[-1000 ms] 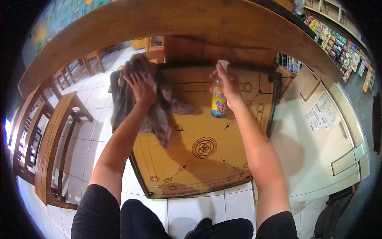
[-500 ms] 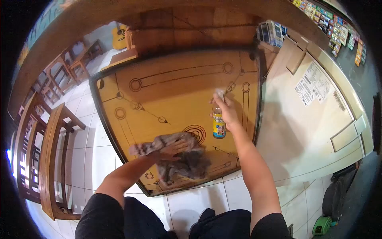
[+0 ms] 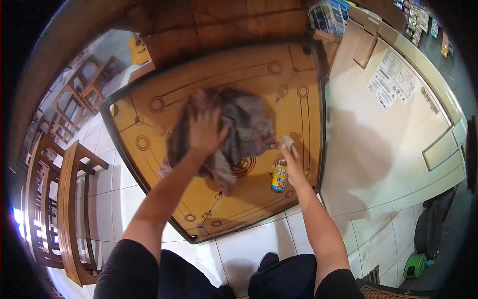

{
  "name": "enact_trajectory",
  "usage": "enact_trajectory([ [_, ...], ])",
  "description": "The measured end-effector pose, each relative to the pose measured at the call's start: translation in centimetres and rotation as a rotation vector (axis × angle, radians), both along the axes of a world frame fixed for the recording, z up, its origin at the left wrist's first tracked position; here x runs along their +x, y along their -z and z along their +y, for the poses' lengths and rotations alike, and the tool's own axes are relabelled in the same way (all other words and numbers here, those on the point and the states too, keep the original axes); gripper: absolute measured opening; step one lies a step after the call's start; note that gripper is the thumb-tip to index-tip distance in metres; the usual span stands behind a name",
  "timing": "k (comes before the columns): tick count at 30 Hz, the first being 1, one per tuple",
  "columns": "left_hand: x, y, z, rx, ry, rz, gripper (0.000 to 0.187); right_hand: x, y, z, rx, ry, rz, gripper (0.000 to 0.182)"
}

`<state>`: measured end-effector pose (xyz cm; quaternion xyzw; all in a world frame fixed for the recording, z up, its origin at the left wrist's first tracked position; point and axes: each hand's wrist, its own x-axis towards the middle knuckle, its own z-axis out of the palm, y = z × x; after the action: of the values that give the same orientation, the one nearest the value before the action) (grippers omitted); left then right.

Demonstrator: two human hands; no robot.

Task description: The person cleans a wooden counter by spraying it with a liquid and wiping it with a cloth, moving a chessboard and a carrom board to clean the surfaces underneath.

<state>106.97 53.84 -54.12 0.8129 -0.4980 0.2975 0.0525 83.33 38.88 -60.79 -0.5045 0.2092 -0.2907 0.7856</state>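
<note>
Cloth bunched on game board, directly under left hand, nearer of two hands; long axis unclear, blurred. Left grip released: palm down, fingers spread. Right hand clasps spray bottle, right of cloth. Count: one cloth, one spray bottle, one game board.
</note>
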Motion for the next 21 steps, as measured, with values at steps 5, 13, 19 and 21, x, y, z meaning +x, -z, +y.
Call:
enact_trajectory([
  [5,-9.2,15.5,3.6,0.648,0.408,0.234,0.078,-1.4,0.3,-0.7,0.017,-0.009,0.053,0.047],
  [13,2.7,19.4,18.4,1.078,0.477,0.898,0.080,-3.0,1.6,-0.4,-0.064,-0.125,0.089,0.044],
  [19,-3.0,6.4,7.4,0.343,-0.189,0.141,0.073,-3.0,6.2,0.9,-0.028,-0.219,0.229,0.052],
  [21,-6.7,8.6,4.9,0.362,-0.138,0.224,0.069,-3.2,5.7,1.5,0.018,-0.167,0.263,0.052],
])
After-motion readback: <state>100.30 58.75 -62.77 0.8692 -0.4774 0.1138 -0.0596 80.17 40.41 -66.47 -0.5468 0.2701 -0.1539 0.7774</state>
